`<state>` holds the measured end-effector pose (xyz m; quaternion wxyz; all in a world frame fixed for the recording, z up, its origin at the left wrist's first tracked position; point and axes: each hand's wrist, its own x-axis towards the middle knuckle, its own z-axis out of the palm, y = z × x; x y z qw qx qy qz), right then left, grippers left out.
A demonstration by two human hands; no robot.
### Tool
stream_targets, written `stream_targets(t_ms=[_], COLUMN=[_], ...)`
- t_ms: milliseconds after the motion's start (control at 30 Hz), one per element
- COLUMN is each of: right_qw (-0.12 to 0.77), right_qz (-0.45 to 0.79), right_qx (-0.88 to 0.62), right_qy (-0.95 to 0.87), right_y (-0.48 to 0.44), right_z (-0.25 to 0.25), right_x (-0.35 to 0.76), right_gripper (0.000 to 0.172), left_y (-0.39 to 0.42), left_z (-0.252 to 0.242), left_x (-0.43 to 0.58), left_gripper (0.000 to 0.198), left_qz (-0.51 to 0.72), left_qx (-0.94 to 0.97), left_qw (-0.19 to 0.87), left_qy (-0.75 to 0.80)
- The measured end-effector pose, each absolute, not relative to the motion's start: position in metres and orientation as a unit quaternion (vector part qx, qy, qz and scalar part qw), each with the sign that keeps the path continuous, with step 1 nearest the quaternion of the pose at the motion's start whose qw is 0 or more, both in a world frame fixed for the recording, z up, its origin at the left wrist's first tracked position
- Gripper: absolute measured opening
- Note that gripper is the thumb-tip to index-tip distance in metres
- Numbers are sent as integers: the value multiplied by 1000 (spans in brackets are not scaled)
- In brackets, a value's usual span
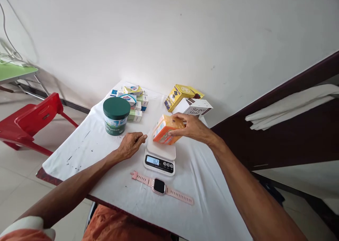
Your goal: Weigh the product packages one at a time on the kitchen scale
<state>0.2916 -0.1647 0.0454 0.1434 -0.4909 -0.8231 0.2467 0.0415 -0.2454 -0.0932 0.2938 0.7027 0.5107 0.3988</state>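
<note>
My right hand [194, 128] grips an orange box-shaped pack [165, 131] from its right side, thumb in front and fingers over the top. The pack is tilted above the white plate of a digital kitchen scale [162, 151]; I cannot tell whether its lower edge touches the plate. The lit display [153, 161] seems to read 162. My left hand [131, 144] rests on the cloth just left of the scale, its fingers curled in, with nothing visible in them. In front of the scale lies a smartwatch [159, 186] with a pink strap spread flat.
A green lidded tub [116, 115] stands left of the scale, with several small cartons [134, 99] behind it. At the back right are a yellow box [178, 95] and a white box [194, 107]. A red chair [39, 119] stands left of the cloth-covered table [87, 145].
</note>
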Motion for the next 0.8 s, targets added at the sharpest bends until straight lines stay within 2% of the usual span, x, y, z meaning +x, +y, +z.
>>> stream_targets(t_ms=[167, 333, 500, 700, 800], right_qw=[243, 199, 163, 168, 222], right_qz=[176, 142, 174, 246, 215], right_qx=[-490, -501, -509, -477, -467], right_qy=[-818, -830, -827, -827, -829], right_y=[-122, -74, -54, -52, -49], right_z=[54, 28, -3, -2, 17], right_x=[262, 225, 211, 221, 257], right_gripper=[53, 48, 53, 66, 62], left_y=[-241, -237, -236, -233, -232], left_z=[-90, -95, -99, -102, -102], left_x=[42, 39, 41, 43, 42], left_gripper=[44, 40, 40, 40, 40], left_qz=[408, 399, 376, 365, 368], left_qx=[693, 683, 711, 718, 715], left_qw=[302, 302, 274, 272, 268], left_qy=[512, 533, 528, 527, 530])
